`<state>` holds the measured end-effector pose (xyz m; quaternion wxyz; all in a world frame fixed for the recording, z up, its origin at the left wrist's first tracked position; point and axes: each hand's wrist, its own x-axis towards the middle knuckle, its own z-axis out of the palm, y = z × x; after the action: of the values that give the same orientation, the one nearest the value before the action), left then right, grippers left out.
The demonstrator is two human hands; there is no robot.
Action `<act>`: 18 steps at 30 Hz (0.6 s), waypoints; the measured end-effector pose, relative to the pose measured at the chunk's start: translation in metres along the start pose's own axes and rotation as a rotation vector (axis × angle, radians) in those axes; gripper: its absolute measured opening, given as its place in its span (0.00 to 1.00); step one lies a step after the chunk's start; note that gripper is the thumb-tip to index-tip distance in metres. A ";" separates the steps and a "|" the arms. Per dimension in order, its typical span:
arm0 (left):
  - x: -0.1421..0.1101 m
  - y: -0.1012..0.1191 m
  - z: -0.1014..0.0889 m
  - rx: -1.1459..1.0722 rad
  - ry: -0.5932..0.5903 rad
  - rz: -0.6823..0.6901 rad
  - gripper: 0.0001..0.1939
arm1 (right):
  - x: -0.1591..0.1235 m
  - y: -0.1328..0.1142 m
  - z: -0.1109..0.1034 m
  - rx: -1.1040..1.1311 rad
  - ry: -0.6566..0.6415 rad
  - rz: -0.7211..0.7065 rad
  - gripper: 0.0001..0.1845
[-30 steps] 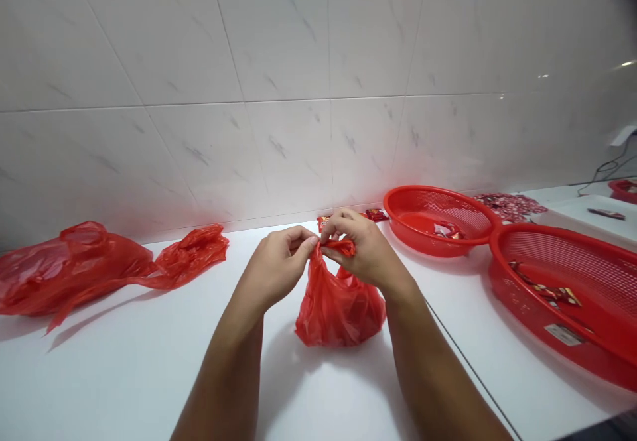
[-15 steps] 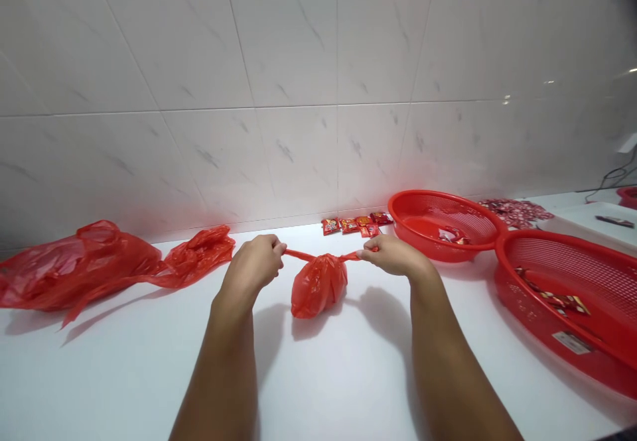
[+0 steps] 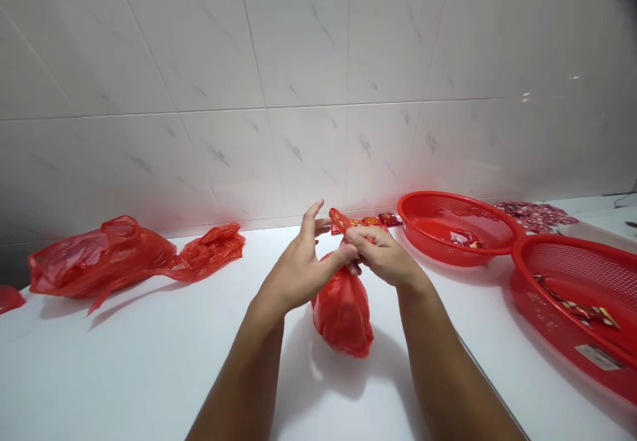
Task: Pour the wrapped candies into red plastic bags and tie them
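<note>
A filled red plastic bag (image 3: pixel 344 318) hangs just over the white table, gathered tight at its neck. My right hand (image 3: pixel 381 252) pinches the twisted neck, and a loop of the bag's handle stands up above the fingers. From the left, my left hand (image 3: pixel 303 265) meets it, its thumb pressed across the neck beside the right fingertips. The left index finger is raised and apart; the other left fingers are partly hidden behind the bag. Behind the hands, several small red candy packets (image 3: pixel 371 222) lie near the wall, partly covered.
Another red plastic bag (image 3: pixel 109 255) lies crumpled at the left, a loose red bag piece (image 3: pixel 212 252) beside it. At the right stand a round red basket (image 3: pixel 460 255) and a larger red basket (image 3: pixel 552 325), each with some packets inside. A patterned red pile (image 3: pixel 535 215) lies behind them.
My hands were apart, pulling the bag's two handles sideways; now they have come together at its neck. The bag is lifted and one handle loops upward. The view has shifted slightly left.
</note>
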<state>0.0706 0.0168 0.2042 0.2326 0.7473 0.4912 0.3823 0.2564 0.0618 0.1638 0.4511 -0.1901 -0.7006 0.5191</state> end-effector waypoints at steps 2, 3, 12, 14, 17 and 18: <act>-0.002 0.003 0.001 -0.003 -0.111 -0.024 0.44 | -0.001 0.000 0.003 0.090 0.031 -0.052 0.29; -0.003 0.005 0.001 0.005 -0.165 -0.043 0.37 | -0.002 -0.001 0.006 0.131 0.035 -0.070 0.29; -0.001 0.007 -0.005 0.282 -0.250 -0.110 0.06 | 0.014 0.022 0.010 0.132 0.328 -0.085 0.39; -0.002 0.007 -0.008 0.357 -0.238 -0.153 0.06 | 0.018 0.056 0.004 -0.078 0.581 0.026 0.40; -0.003 0.005 -0.009 0.374 -0.237 -0.174 0.06 | 0.012 0.112 0.004 -0.447 0.698 0.254 0.32; -0.003 0.005 -0.008 0.368 -0.236 -0.172 0.06 | 0.008 0.127 0.006 -0.501 0.696 0.289 0.30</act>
<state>0.0662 0.0122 0.2116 0.1800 0.7721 0.5838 0.1752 0.2219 0.1140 0.0524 0.5227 -0.5526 -0.5775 0.2965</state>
